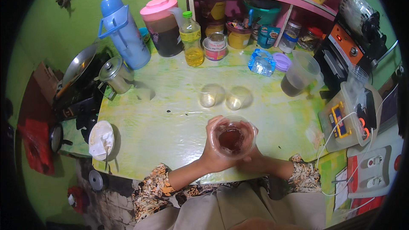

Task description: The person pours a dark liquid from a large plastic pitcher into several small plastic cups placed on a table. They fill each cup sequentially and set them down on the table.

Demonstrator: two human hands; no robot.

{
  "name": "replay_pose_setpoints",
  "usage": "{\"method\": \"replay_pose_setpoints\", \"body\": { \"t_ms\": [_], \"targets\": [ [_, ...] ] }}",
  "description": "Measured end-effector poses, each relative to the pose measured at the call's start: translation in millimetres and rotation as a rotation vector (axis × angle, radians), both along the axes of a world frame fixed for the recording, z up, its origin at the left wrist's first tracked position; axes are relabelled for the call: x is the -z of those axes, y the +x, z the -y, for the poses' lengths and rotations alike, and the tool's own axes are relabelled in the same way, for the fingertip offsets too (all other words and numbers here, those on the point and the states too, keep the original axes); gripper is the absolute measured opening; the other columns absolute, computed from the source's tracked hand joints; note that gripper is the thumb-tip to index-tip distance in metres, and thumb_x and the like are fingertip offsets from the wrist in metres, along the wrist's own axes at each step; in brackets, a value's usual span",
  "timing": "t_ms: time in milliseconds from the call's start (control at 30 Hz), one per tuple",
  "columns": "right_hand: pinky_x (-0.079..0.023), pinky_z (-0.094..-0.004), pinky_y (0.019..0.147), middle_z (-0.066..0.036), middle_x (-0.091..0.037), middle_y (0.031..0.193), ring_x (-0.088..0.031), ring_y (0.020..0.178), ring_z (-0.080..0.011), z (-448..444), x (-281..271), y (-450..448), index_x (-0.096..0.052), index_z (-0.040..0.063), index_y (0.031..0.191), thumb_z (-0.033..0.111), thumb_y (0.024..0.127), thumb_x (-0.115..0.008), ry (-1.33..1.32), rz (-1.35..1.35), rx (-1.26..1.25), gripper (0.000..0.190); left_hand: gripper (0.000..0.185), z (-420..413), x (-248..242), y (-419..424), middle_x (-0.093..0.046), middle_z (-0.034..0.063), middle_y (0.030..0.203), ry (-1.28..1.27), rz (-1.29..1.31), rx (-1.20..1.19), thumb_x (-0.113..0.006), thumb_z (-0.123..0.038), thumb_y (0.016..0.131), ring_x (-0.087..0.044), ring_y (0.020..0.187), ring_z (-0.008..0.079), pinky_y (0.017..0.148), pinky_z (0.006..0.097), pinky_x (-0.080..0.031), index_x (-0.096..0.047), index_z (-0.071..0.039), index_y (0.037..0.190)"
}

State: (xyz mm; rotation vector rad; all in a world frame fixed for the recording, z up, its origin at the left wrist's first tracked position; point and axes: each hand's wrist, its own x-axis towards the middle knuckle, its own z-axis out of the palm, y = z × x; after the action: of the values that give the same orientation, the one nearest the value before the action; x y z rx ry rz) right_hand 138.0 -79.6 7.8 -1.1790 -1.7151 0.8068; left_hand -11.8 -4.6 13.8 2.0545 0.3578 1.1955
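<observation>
Between my two hands is a clear plastic cup (pixel 232 137) with dark reddish-brown liquid in it, held above the table near its front edge. My left hand (pixel 214 153) wraps the cup's left side. My right hand (pixel 254 155) is against its right side; part of it is hidden behind the cup. Just beyond the hands, two clear cups (pixel 208 99) (pixel 235 100) stand side by side on the table, and they look empty. A translucent plastic jug (pixel 298 73) with some dark liquid stands at the right back. A pink-lidded pitcher (pixel 163 32) of dark liquid stands at the back.
A blue thermos (pixel 127 38), an oil bottle (pixel 193 44) and a lidded metal pot (pixel 116 75) line the back and left. A plate (pixel 108 131) with tissue lies at the left edge. At right are a blue packet (pixel 262 64), a purple lid (pixel 281 62) and a plastic bin (pixel 326 134).
</observation>
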Motion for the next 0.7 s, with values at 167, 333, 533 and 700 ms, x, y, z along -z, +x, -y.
{"method": "replay_pose_setpoints", "body": {
  "t_ms": [167, 333, 533, 700],
  "targets": [
    [-0.045, -0.0365, 0.099, -0.012, -0.043, 0.129, -0.050, 0.120, -0.0247, 10, -16, 30, -0.020, 0.004, 0.143, 0.006, 0.078, -0.077, 0.165, -0.255, 0.340, 0.086, 0.131, -26, -3, -1, -0.015, 0.0237, 0.143, -0.095, 0.037, -0.112, -0.088, -0.050, 0.060, -0.018, 0.138, 0.0369, 0.108, 0.0531, -0.029, -0.004, 0.000, 0.147],
    [-0.052, -0.0336, 0.087, -0.011, -0.055, 0.118, -0.061, 0.102, -0.0205, 21, -91, 96, -0.032, 0.006, 0.144, 0.003, 0.083, -0.071, 0.295, 0.016, 0.862, 0.073, 0.122, -95, 7, 11, -0.014, 0.0281, 0.148, -0.179, -0.076, -0.402, -0.086, -0.037, 0.069, -0.020, 0.141, 0.0371, 0.112, 0.0493, -0.027, -0.001, 0.000, 0.148],
    [-0.049, -0.0402, 0.085, -0.015, -0.055, 0.111, -0.060, 0.100, -0.0320, 30, -121, 172, -0.039, 0.010, 0.144, 0.002, 0.078, -0.071, 0.312, 0.751, 1.278, 0.074, 0.099, -119, 20, 25, -0.044, 0.0244, 0.135, -0.349, -0.053, -0.287, -0.085, -0.026, 0.073, -0.045, 0.128, 0.0352, 0.106, 0.0434, -0.037, -0.021, -0.002, 0.144],
    [-0.048, -0.0435, 0.084, -0.014, -0.054, 0.114, -0.057, 0.105, -0.0337, 23, -120, 204, -0.042, 0.017, 0.143, -0.001, 0.073, -0.069, 0.209, 1.036, 1.370, 0.078, 0.090, -105, 17, 15, -0.051, 0.0204, 0.126, -0.336, -0.080, -0.307, -0.087, -0.026, 0.071, -0.053, 0.120, 0.0341, 0.101, 0.0420, -0.042, -0.032, -0.001, 0.138]
  ]
}}
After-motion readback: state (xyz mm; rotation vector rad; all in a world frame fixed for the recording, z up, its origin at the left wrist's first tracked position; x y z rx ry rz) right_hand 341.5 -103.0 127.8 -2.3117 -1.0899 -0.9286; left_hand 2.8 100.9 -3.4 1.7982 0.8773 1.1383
